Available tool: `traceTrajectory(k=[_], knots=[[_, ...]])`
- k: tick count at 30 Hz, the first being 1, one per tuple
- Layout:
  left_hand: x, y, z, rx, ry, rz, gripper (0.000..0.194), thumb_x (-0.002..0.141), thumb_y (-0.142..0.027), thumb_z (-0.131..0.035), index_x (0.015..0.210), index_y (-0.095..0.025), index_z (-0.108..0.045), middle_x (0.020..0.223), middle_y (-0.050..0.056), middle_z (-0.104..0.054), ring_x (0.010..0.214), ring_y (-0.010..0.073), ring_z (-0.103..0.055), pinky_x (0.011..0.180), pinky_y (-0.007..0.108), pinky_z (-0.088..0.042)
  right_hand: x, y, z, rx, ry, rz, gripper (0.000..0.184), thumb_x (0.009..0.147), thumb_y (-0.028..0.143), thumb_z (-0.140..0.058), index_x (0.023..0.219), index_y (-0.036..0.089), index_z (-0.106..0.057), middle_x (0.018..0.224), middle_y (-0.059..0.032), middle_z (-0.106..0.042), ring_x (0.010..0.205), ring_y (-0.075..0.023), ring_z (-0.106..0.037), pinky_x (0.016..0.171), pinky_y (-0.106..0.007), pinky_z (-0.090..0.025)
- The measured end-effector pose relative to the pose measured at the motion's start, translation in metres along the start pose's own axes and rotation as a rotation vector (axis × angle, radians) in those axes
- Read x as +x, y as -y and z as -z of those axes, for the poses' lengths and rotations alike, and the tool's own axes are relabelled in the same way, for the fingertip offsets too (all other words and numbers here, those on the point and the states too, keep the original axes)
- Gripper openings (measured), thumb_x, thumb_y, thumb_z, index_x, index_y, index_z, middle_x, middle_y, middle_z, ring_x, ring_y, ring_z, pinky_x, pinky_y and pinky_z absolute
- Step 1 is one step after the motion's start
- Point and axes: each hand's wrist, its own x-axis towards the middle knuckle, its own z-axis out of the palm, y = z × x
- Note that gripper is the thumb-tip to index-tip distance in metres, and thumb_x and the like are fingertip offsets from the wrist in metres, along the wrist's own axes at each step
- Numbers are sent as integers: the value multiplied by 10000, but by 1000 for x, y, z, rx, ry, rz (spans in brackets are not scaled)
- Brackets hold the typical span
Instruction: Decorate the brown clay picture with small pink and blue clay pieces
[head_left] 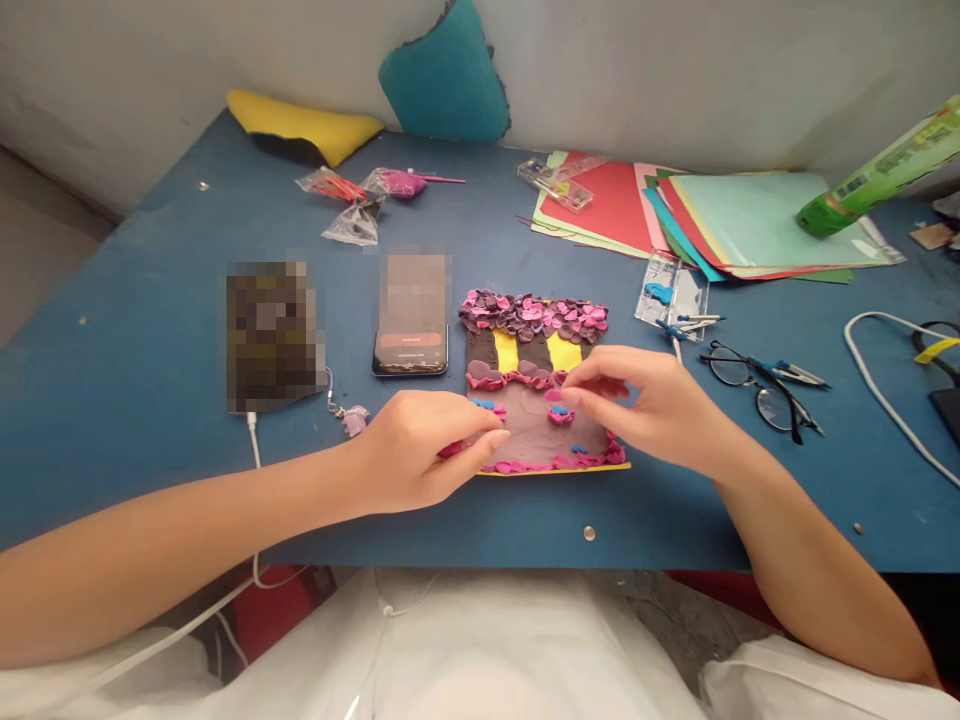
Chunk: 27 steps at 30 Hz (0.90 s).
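A board covered in modelling clay [525,440] lies flat on the blue table, with a mauve lower field, yellow and dark brown blocks, and pink and purple petals along its top. Over its left edge is my left hand [420,450], fingers closed around a lump of magenta clay [454,449]. My right hand [645,400] hovers above the right part, thumb and forefinger pinching a small pink clay piece [553,395]. Just below that piece sits a pink clay flower with blue on top [560,415]. Another blue-topped flower is partly hidden by my left hand.
Left of the board are a phone [409,350], a blurred device with a white cable [253,430] and a charm [352,418]. Rightward lie a clear case [686,290], compasses [799,373] and glasses [776,408]. Coloured paper [780,215] and a green tube [877,170] are behind.
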Motion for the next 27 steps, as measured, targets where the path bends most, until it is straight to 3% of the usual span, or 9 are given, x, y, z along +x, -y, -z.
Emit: traceTrajectory(k=[3,6,27], knots=[[-2,4,-3,95,6,-80,286,922,-181,-437,686,-164,-596,516,-5,-542,470,113,-480,483,246,-350,2,-9,6,-30,29,-176,165,847,287,-564,773,181,-666,692,-20,-655,577,-114,-538,526,-227,-410],[-2,4,-3,177,31,-119,305,916,-176,-441,643,-173,-576,511,-5,-526,468,118,-468,476,264,-334,1,-12,4,-37,106,-244,189,836,306,-555,761,181,-675,626,-8,-640,528,-112,-524,490,-226,-390],[2,3,1,253,79,-167,324,914,-159,-430,622,-176,-569,503,0,-538,462,115,-466,466,257,-348,0,-6,-1,-257,152,-170,168,851,244,-534,771,195,-673,634,-13,-646,566,-126,-547,508,-225,-345]])
